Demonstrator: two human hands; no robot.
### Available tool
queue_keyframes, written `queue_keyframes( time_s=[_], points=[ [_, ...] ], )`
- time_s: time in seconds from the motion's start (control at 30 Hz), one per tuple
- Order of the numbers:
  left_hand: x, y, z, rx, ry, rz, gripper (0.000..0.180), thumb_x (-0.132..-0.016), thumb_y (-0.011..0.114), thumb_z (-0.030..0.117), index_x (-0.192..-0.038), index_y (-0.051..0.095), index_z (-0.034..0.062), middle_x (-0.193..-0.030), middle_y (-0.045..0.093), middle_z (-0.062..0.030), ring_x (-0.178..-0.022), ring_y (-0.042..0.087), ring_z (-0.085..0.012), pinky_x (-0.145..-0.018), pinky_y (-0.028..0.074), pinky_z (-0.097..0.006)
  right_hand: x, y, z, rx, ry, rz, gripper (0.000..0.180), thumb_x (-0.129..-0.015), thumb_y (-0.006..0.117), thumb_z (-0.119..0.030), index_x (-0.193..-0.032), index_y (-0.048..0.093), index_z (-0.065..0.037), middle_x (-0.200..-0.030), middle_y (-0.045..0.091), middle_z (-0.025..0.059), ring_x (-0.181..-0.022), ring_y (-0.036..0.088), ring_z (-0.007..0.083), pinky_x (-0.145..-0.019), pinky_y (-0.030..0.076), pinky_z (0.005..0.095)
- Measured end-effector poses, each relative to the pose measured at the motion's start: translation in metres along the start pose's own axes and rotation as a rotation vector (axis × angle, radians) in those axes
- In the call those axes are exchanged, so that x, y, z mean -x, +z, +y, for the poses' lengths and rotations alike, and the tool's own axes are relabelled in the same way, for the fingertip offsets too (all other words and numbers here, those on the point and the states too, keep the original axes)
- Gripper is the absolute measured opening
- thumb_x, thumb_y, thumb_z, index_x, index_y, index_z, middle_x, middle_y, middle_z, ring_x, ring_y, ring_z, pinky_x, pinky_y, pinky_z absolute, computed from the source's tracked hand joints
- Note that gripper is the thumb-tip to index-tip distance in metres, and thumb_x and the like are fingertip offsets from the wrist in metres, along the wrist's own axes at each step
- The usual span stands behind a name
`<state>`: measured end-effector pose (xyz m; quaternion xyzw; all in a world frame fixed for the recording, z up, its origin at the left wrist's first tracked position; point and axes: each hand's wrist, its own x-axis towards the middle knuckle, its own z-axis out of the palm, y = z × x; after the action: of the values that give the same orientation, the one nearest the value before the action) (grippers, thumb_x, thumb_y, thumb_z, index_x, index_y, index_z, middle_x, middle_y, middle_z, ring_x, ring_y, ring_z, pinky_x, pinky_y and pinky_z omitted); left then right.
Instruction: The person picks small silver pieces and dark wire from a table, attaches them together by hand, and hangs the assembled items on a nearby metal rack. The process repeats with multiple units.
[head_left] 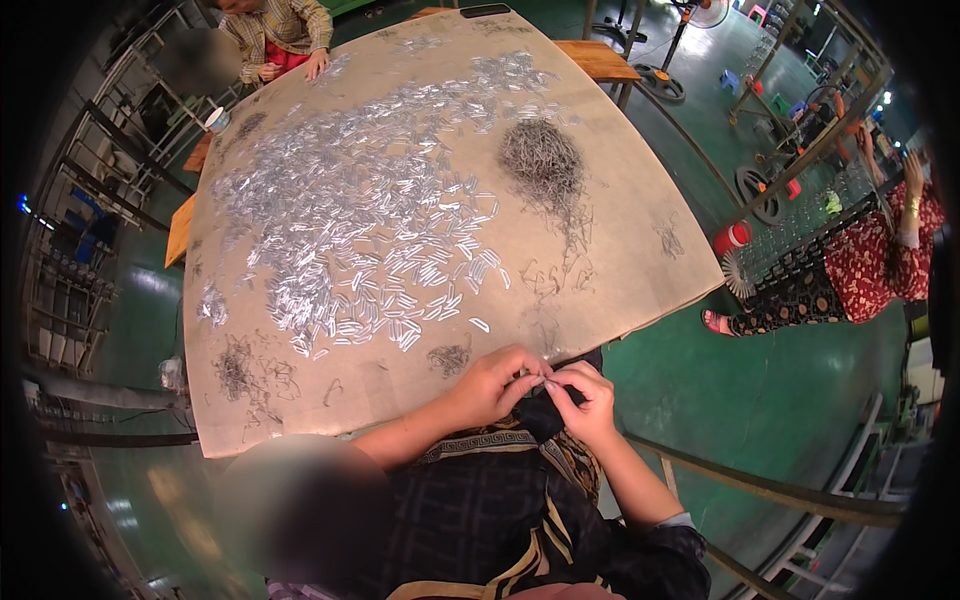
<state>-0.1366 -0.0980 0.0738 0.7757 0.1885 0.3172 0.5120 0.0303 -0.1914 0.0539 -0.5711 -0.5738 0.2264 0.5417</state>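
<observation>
At the near edge of the bench (630, 290), the left hand (498, 385) and the right hand (588, 400) meet fingertip to fingertip. Clock directions are read from this meeting point, with 12 o'clock at the top of the view.

Fingers: on both hands, thumb and index finger are pressed together, pinching a small part (540, 381) between them. The part is too small and too well covered to identify. The remaining fingers are curled. Dark clothing lies below the hands.

Silver pieces (400, 250), slim and elongated, are spread loosely over the bench from 10 to 12 o'clock. One single silver piece (480, 325) lies apart from the spread, near the left hand at 10 to 11 o'clock.

A dark pile (541, 160) of thin, wiry pieces stands at 12 o'clock, with a loose trail extending toward the hands. A small dark clump (448, 358) lies between 9 and 10 o'clock, near the left hand. A looser dark scatter (235, 370) lies at 9 o'clock.

A white cup (217, 120) is located at the bench edge at 10 o'clock. A co-worker (275, 40) is positioned at 11 o'clock, one hand on the bench. On the green floor (750, 400), a red bucket (733, 238) stands at 2 o'clock.
</observation>
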Motion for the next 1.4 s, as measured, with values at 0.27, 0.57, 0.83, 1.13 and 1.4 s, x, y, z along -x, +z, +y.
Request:
queue_keyframes(
  time_s=[0.27,0.57,0.83,1.13,1.4],
  points=[
    [0.013,-0.008,0.010,-0.224,0.117,0.120,0.016,-0.084,0.064,-0.002,-0.094,0.054,0.0046,-0.093,0.065,-0.0123,-0.083,0.063,-0.0293,-0.074,0.050,-0.037,-0.029,0.018,0.015,-0.047,-0.135,-0.152,0.009,-0.078,0.069,-0.002,-0.086,0.069,0.001,-0.077,0.063,0.0113,-0.068,0.058,0.0271,-0.063,0.046,0.0341],
    [0.019,-0.014,0.012,-0.261,0.196,0.076,0.018,-0.081,0.063,-0.006,-0.093,0.054,0.0035,-0.094,0.066,-0.0123,-0.083,0.063,-0.0290,-0.073,0.050,-0.036,-0.071,0.090,0.057,0.326,-0.118,-0.263,0.014,-0.077,0.072,-0.011,-0.087,0.068,-0.004,-0.083,0.061,0.0121,-0.083,0.060,0.0328,-0.075,0.048,0.0413],
    [0.016,-0.012,0.012,-0.179,0.100,0.096,0.015,-0.083,0.063,-0.005,-0.094,0.056,0.0027,-0.091,0.065,-0.0113,-0.080,0.063,-0.0277,-0.071,0.050,-0.036,-0.076,0.101,0.066,0.301,0.087,-0.353,0.011,-0.076,0.071,-0.008,-0.085,0.066,-0.004,-0.086,0.062,0.0130,-0.087,0.060,0.0327,-0.076,0.048,0.0409],
    [0.006,0.003,0.006,-0.144,0.040,0.140,0.013,-0.084,0.064,-0.002,-0.094,0.057,0.0018,-0.086,0.063,-0.0132,-0.077,0.063,-0.0314,-0.066,0.051,-0.037,-0.063,0.012,0.003,-0.494,0.635,-0.076,0.013,-0.081,0.076,-0.006,-0.090,0.071,0.002,-0.073,0.068,0.0059,-0.063,0.062,0.0102,-0.059,0.049,0.0239],
    [-0.003,0.016,0.009,-0.126,-0.053,0.135,0.013,-0.084,0.066,0.000,-0.092,0.055,0.0025,-0.082,0.061,-0.0128,-0.072,0.061,-0.0312,-0.062,0.049,-0.038,-0.036,-0.012,-0.027,-0.446,0.548,0.035,0.011,-0.082,0.074,-0.004,-0.088,0.071,0.006,-0.075,0.071,0.0081,-0.066,0.065,0.0096,-0.062,0.052,0.0236]
  ],
)
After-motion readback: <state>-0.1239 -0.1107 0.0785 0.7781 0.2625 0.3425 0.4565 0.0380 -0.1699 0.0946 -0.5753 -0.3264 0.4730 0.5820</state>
